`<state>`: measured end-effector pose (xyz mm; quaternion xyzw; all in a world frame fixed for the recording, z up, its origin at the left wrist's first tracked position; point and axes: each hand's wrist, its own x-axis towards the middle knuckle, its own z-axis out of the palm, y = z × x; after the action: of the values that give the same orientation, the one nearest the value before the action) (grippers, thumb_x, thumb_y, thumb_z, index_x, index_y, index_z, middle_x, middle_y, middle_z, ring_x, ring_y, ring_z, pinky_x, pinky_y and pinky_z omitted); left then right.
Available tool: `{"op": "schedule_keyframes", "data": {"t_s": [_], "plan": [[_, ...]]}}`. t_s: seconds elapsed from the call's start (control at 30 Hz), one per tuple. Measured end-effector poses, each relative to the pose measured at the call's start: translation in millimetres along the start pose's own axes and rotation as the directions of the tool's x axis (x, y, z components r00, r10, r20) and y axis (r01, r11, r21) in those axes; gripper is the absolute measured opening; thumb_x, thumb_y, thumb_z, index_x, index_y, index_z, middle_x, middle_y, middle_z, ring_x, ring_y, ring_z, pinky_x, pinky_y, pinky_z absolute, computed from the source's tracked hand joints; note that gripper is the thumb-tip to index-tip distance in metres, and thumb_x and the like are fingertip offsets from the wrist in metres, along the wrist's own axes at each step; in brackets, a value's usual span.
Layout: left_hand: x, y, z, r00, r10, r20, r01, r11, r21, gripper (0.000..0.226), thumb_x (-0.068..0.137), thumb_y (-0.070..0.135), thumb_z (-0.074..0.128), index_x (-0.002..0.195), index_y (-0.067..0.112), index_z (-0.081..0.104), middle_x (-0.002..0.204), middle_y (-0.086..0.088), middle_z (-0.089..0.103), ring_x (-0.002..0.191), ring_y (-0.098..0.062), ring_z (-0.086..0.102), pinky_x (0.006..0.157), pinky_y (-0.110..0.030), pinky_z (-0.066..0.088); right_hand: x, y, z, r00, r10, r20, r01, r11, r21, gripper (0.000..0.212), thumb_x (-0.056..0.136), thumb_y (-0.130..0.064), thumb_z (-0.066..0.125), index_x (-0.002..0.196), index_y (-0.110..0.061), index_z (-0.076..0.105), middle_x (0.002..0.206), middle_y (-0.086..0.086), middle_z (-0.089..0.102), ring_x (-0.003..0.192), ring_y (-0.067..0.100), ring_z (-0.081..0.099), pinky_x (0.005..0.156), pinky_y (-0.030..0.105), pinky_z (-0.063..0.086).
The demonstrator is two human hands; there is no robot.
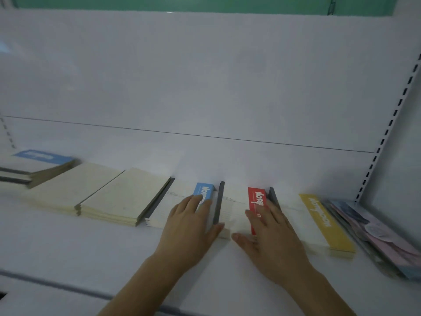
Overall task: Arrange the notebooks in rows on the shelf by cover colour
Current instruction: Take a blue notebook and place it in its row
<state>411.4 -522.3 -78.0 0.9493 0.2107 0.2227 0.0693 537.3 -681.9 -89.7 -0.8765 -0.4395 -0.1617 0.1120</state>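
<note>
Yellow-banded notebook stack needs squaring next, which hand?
Right, probably. The right hand rests flat on the red-banded stack, beside the yellow-banded stack; the left hand lies on the blue-banded one.

Count on the shelf [68, 242]: 2 cream notebook stacks [109, 195] at 9 o'clock; 2 blue-banded stacks, 1 at far 9 o'clock [43, 157], 1 central [203, 190]; 1 red-banded stack [256, 197]; 1 yellow-banded stack [325, 222] at 3 o'clock; 1 patterned pile [376, 238], number within indeterminate. 2 hands [189, 229].
</note>
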Motion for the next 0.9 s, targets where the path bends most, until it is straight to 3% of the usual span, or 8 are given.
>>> {"op": "schedule_keyframes", "data": {"t_s": [0.1,0.23,0.33,0.43,0.57,0.8,0.9], "plan": [[-23,-21,-9,0.996,-0.031,-0.078,0.03,0.999,-0.012,0.062,0.096,0.058,0.042,0.148,0.024,0.038,0.154,0.002,0.038,0.144,-0.017,0.03,0.118,-0.035,0.025,-7,-39,3,0.998,-0.054,-0.009,0.055,0.997,0.063,0.084,0.085,-0.078,0.008,0.142,-0.026,0.043,0.153,0.0,0.035,0.146,0.023,0.015,0.113,0.038,0.011],[-51,-63,-32,0.985,-0.069,-0.156,0.076,0.996,0.042,0.058,0.095,0.056,0.038,0.135,0.018,0.055,0.137,-0.002,0.058,0.13,-0.022,0.051,0.107,-0.038,0.04,-8,-94,7,0.993,-0.114,0.042,0.109,0.988,0.106,0.086,0.082,-0.079,0.005,0.15,-0.03,0.025,0.159,-0.004,0.015,0.148,0.018,-0.001,0.111,0.034,0.0],[-74,-100,-56,0.977,-0.122,-0.172,0.138,0.987,0.08,0.06,0.093,0.056,0.034,0.132,0.017,0.058,0.133,-0.004,0.062,0.126,-0.023,0.055,0.105,-0.038,0.041,-7,-139,8,0.99,-0.124,0.073,0.117,0.988,0.099,0.083,0.086,-0.078,0.011,0.139,-0.026,0.048,0.149,0.0,0.041,0.144,0.023,0.024,0.108,0.038,0.021],[-99,-143,-80,0.967,-0.182,-0.177,0.203,0.973,0.107,0.064,0.093,0.058,0.03,0.136,0.018,0.055,0.137,-0.004,0.059,0.129,-0.024,0.053,0.106,-0.04,0.04,-4,-188,5,0.982,-0.184,0.051,0.179,0.98,0.09,0.078,0.089,-0.074,0.019,0.134,-0.021,0.055,0.143,0.001,0.049,0.14,0.024,0.033,0.107,0.041,0.031],[-136,-208,-121,0.962,-0.222,-0.157,0.24,0.964,0.112,0.062,0.097,0.059,0.034,0.147,0.022,0.041,0.151,-0.001,0.044,0.141,-0.021,0.037,0.115,-0.037,0.029,0,-270,5,0.965,-0.259,0.032,0.249,0.952,0.178,0.092,0.081,-0.078,0.003,0.148,-0.023,0.033,0.157,-0.002,0.024,0.147,0.018,0.005,0.118,0.036,0.012],[-185,-317,-172,0.942,-0.297,-0.158,0.315,0.944,0.101,0.064,0.098,0.06,0.03,0.152,0.026,0.028,0.158,0.005,0.031,0.147,-0.015,0.023,0.119,-0.033,0.02,10,-406,11,0.958,-0.274,0.081,0.252,0.945,0.209,0.103,0.067,-0.081,-0.014,0.151,-0.03,0.017,0.16,-0.008,0.01,0.147,0.014,-0.007,0.119,0.033,0.002],[-190,-354,-183,0.934,-0.319,-0.159,0.335,0.939,0.083,0.064,0.098,0.06,0.031,0.153,0.027,0.026,0.159,0.006,0.029,0.147,-0.014,0.022,0.119,-0.033,0.019,29,-444,19,0.957,-0.286,0.043,0.271,0.939,0.211,0.094,0.074,-0.077,-0.008,0.151,-0.03,0.018,0.159,-0.009,0.013,0.146,0.012,-0.006,0.12,0.032,0.004]]}}
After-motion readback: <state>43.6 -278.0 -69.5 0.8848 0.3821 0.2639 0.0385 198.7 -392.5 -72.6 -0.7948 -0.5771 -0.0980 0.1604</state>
